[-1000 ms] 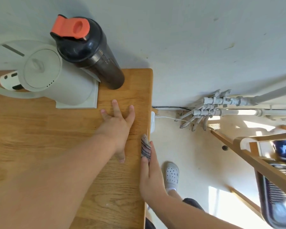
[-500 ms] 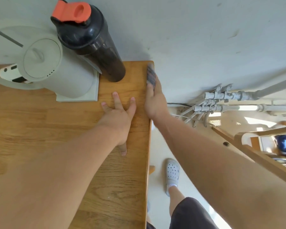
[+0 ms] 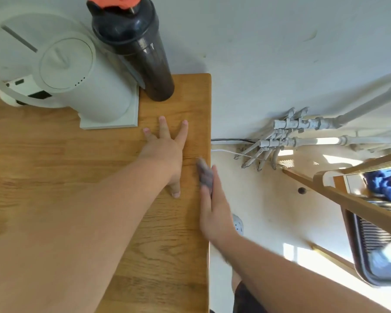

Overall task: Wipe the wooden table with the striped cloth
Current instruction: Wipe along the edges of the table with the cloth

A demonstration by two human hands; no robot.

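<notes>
A home: kettle and shaker bottle on wooden table.

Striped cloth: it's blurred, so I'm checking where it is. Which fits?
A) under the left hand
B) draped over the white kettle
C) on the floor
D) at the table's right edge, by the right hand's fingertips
D: the striped cloth sits at the straight fingers of the right hand along the wooden table edge; the left hand lies bare.

One cloth, one kettle, one bottle
</notes>
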